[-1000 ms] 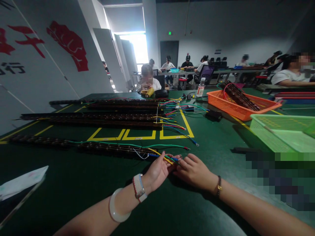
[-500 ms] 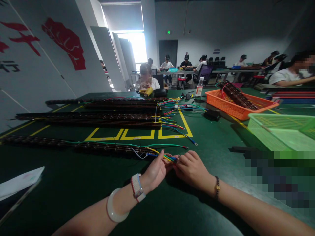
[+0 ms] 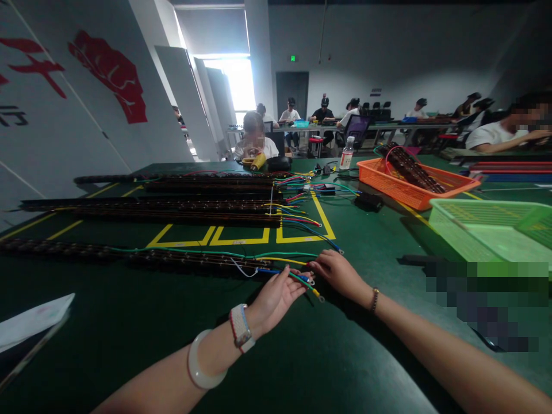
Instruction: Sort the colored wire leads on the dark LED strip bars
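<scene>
A long dark strip (image 3: 142, 255) lies across the green table in front of me, with coloured wires (image 3: 297, 270) fanning out of its right end. My left hand (image 3: 276, 299) rests palm down on the blue, green and yellow wires near their ring terminals, its fingers stretched out. My right hand (image 3: 338, 275) sits just to the right, fingertips pinching the end of the red and green wires (image 3: 284, 255). Whether it grips one or both I cannot tell.
Several more dark strips (image 3: 172, 201) with coloured leads lie farther back beside yellow floor-tape marks (image 3: 241, 236). An orange basket (image 3: 414, 192) and a green basket (image 3: 487, 230) stand at the right. A white sheet (image 3: 34, 322) lies at the left. Other people sit at tables behind.
My right hand has moved away from the left hand, up and right to the red and green wire ends. The left hand's fingers have flattened onto the wires.
</scene>
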Demonstrator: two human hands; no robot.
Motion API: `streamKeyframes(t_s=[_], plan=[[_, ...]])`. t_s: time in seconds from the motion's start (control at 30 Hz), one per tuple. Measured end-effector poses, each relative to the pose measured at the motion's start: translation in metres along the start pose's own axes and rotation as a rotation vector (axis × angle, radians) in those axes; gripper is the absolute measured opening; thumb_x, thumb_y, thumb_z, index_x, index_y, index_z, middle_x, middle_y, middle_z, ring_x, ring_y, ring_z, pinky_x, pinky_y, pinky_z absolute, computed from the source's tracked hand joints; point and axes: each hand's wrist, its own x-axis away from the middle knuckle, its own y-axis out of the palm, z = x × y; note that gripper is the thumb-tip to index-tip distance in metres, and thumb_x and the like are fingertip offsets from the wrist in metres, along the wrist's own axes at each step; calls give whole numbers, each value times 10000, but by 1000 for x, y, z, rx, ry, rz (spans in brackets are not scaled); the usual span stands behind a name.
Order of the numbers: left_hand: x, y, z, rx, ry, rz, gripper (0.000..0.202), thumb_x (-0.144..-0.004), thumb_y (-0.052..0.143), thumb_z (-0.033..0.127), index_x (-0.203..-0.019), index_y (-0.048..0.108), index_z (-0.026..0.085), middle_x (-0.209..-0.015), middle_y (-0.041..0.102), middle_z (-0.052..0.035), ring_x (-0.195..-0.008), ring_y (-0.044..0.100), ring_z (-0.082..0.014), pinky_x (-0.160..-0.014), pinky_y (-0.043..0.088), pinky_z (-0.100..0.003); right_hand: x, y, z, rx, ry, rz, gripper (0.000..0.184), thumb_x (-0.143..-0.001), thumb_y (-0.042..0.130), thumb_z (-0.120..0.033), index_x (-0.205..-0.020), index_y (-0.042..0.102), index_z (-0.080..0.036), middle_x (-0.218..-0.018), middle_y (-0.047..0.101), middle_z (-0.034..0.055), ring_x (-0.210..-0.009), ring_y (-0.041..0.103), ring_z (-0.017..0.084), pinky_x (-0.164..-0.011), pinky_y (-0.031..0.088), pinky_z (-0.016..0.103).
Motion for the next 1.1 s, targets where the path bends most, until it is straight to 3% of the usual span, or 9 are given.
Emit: streamKeyframes(t_s=[0.33, 0.53, 0.63, 0.73, 0.9, 1.1], plan=[[-4, -6, -3, 22, 0, -16, 218, -903, 450, 295, -865, 553, 106, -1036, 644, -186, -1095, 570, -241, -1037, 343, -441, -4, -9, -7, -478, 337, -178, 359, -874, 458, -455, -710, 566, -155, -650, 548, 3, -576, 462, 119, -534, 341, 242], [-2, -2, 0, 14, -16, -16, 241, -893, 472, 310, -904, 567, 88, -1055, 635, -195, -1086, 574, -243, -1036, 346, -431, -4, -4, -6, -1074, 601, -285, 394, -759, 577, -550, -691, 520, -166, -607, 478, -29, -489, 356, 75, -451, 246, 215], [-1, -2, 0, 7, -19, -15, 261, -890, 478, 317, -935, 576, 79, -1055, 637, -195, -1080, 577, -243, -1033, 350, -423, -6, -3, -4, -1173, 648, -305, 391, -725, 610, -547, -690, 506, -172, -592, 459, -39, -479, 349, 72, -440, 235, 211], [-2, -3, -1, 7, -16, -35, 251, -888, 482, 303, -945, 585, 80, -1077, 631, -196, -1096, 568, -246, -1036, 346, -428, -7, -5, -2, -930, 591, -273, 417, -790, 522, -573, -680, 520, -171, -547, 442, -43, -459, 350, 82, -443, 252, 224], [-3, -5, -1, -11, -12, -45, 240, -898, 460, 275, -966, 591, 85, -1093, 629, -188, -1115, 557, -242, -1045, 334, -432, -6, -5, 3, -208, 237, -89, 397, -877, 467, -473, -653, 582, -166, -636, 562, 12, -583, 480, 127, -552, 339, 248], [-3, -6, -2, -25, -5, -62, 284, -900, 454, 312, -990, 585, 76, -1095, 629, -190, -1100, 565, -246, -1035, 348, -433, 0, 0, 2, 181, 76, -22, 407, -911, 444, -438, -641, 591, -171, -642, 590, 32, -621, 522, 145, -574, 338, 250]])
